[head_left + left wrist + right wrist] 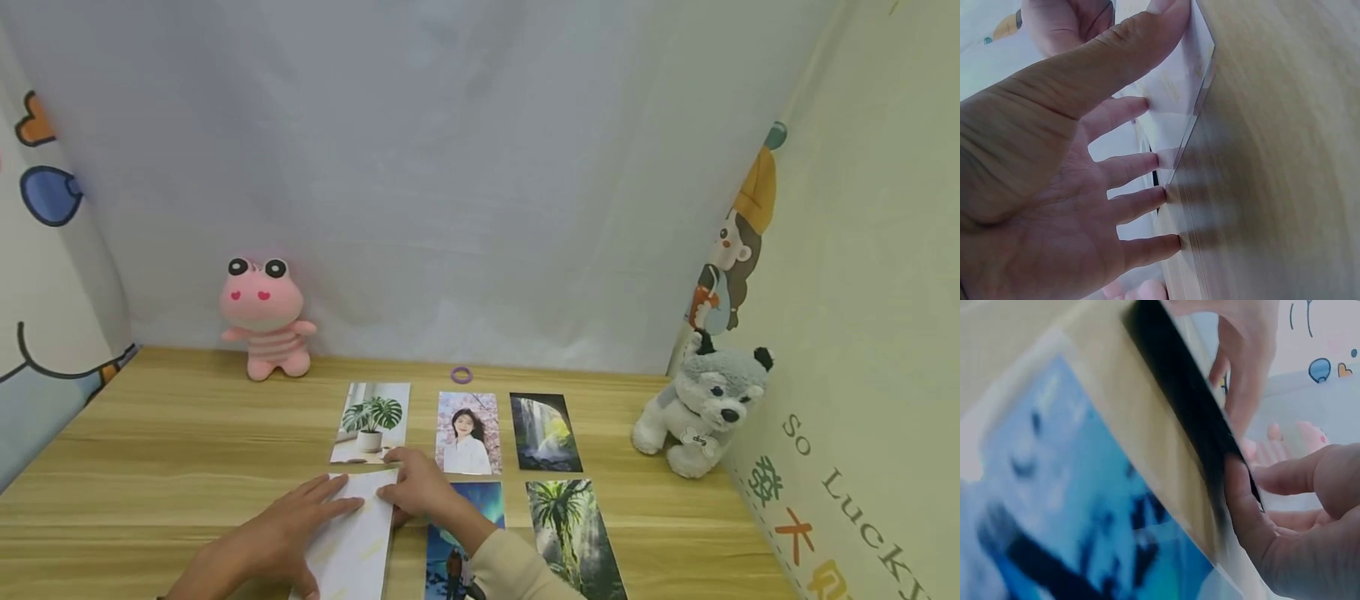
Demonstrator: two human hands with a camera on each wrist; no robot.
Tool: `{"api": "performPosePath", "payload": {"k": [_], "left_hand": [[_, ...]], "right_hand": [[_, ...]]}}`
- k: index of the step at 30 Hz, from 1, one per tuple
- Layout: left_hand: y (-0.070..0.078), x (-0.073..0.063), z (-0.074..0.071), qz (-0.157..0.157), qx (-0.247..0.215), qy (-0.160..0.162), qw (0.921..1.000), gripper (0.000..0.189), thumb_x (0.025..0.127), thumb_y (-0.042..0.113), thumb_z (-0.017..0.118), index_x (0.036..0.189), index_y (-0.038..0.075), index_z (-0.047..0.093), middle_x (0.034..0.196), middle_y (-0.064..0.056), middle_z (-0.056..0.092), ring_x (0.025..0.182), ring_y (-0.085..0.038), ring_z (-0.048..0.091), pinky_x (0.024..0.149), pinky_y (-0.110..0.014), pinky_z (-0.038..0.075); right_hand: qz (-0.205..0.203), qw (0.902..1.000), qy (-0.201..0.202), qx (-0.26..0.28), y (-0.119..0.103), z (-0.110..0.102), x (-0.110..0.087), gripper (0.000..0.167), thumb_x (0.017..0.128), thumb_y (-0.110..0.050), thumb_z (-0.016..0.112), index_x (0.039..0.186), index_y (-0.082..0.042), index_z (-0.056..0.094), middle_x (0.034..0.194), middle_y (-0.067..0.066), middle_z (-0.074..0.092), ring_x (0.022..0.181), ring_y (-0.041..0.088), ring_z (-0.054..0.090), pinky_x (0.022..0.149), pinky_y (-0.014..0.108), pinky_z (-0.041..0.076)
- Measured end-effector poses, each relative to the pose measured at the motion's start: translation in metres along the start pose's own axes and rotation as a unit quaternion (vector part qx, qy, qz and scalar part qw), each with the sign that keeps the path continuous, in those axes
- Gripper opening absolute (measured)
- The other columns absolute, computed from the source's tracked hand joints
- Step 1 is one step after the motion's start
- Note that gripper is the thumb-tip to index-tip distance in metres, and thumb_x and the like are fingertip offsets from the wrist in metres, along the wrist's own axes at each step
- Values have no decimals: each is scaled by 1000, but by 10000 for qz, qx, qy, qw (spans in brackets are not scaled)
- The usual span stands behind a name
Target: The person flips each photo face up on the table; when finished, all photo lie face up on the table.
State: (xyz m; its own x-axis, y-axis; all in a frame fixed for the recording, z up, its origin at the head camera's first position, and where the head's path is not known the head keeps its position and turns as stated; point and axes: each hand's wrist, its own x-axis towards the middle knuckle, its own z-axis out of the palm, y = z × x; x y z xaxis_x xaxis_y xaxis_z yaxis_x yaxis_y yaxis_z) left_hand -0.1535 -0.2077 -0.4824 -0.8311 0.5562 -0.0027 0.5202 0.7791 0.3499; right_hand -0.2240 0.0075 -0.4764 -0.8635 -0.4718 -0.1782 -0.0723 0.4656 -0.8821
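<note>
A white-backed photo card (352, 542) with faint yellowish marks lies at the near left of the photos. My right hand (423, 487) pinches its upper right edge between thumb and finger. In the right wrist view that edge is lifted off the table, showing the card's dark face (1179, 387). Across the white back, my left hand (273, 525) rests with its fingers spread and straight; the left wrist view shows its thumb and fingertips touching the card (1175, 81). Under the right forearm, an aurora photo (487, 497) is partly covered.
Behind the hands lie a potted-plant photo (371, 417), a portrait photo (468, 433) and a waterfall photo (546, 433). A jungle-tree photo (573, 533) is at right. Farther off are a purple ring (461, 375), a pink plush toy (266, 317) and a grey plush dog (705, 408).
</note>
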Motion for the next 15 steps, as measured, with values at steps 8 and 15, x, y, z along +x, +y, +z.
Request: {"api": "performPosePath", "payload": {"k": [8, 15], "left_hand": [[-2, 0, 3, 45, 115, 47, 9999, 106, 43, 44, 97, 136, 13, 58, 146, -27, 48, 131, -54, 44, 98, -67, 43], [0, 1, 1, -56, -32, 11, 10000, 108, 43, 41, 98, 138, 10, 55, 147, -29, 46, 131, -55, 43, 96, -70, 42]], "right_hand": [[34, 9978, -86, 656, 2, 8, -3, 39, 86, 11, 66, 125, 5, 61, 93, 23, 69, 67, 35, 72, 47, 37, 56], [171, 9940, -119, 1069, 1, 5, -3, 34, 90, 9, 63, 122, -2, 61, 84, 18, 70, 72, 35, 73, 53, 39, 59]]}}
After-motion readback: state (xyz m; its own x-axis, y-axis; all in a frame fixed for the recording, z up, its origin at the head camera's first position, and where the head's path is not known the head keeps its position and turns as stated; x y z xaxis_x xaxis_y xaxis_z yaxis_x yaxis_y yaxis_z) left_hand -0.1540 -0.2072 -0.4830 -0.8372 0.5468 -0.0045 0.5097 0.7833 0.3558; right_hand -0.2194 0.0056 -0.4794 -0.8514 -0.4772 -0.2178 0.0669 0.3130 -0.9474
